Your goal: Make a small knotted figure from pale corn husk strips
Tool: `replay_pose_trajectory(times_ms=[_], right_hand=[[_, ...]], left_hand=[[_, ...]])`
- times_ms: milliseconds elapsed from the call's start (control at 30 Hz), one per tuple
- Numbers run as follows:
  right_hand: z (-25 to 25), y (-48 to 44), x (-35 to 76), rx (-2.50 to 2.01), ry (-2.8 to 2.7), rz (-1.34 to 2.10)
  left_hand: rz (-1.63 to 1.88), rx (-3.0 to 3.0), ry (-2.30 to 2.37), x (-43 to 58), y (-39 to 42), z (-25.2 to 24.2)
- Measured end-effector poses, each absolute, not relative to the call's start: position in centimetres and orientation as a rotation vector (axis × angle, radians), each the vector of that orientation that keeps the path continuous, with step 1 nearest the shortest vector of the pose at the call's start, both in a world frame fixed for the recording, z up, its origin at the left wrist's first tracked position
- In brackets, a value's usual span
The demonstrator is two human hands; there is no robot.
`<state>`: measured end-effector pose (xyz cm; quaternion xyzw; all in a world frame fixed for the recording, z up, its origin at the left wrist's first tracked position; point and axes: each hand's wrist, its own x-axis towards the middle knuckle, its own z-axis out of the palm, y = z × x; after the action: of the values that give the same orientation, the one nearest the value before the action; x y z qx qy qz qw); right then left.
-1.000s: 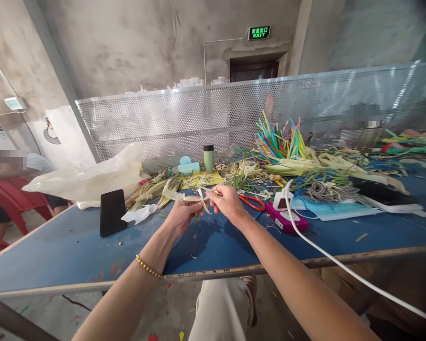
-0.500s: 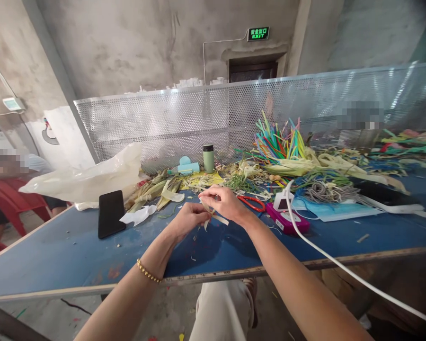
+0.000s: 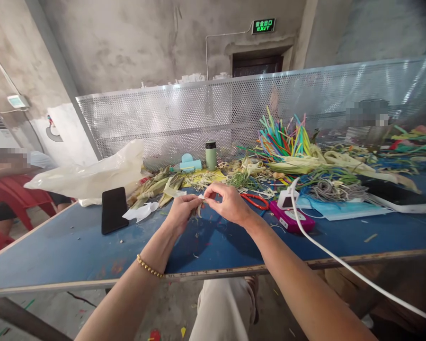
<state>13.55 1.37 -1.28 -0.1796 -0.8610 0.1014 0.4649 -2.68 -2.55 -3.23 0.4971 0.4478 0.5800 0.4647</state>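
My left hand (image 3: 180,212) is closed in a pinch on a pale strip of corn husk (image 3: 199,209), just above the front part of the blue table (image 3: 145,258). Against it, my right hand (image 3: 230,202) pinches the husk too, thumb and forefinger together. The fingertips of both hands nearly meet, and they hide much of the strip. A short end of it hangs below the fingers. Behind my left hand lie dry corn husks (image 3: 156,187) and a crumpled white tissue (image 3: 141,211). Red-handled scissors (image 3: 257,201) rest to the right of my right hand.
A black phone (image 3: 114,210) and a plastic bag (image 3: 88,180) lie left. Behind stand a green bottle (image 3: 210,156) and a bundle of coloured pipe cleaners (image 3: 284,137). On the right, a white cable (image 3: 335,258) runs from a magenta box (image 3: 291,218) over the table edge.
My right hand has turned and closed into a tighter pinch on the husk. The strip's loose ends, spread out before, now hang mostly hidden by the fingers. The view has shifted slightly.
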Motion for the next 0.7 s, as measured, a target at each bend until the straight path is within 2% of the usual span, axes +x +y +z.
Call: replay_pose_trajectory(times_ms=[200,700], right_hand=[[-1.98,1.75,13.14,-0.417,-2.193,-0.068],[-1.7,1.67,13.58,-0.473,-2.288,-0.264]], left_hand=[[1.577,1.102,0.978,-2.84,-2.34,-3.11],[1.489,1.053,0.895,-2.56,-2.81,-2.77]])
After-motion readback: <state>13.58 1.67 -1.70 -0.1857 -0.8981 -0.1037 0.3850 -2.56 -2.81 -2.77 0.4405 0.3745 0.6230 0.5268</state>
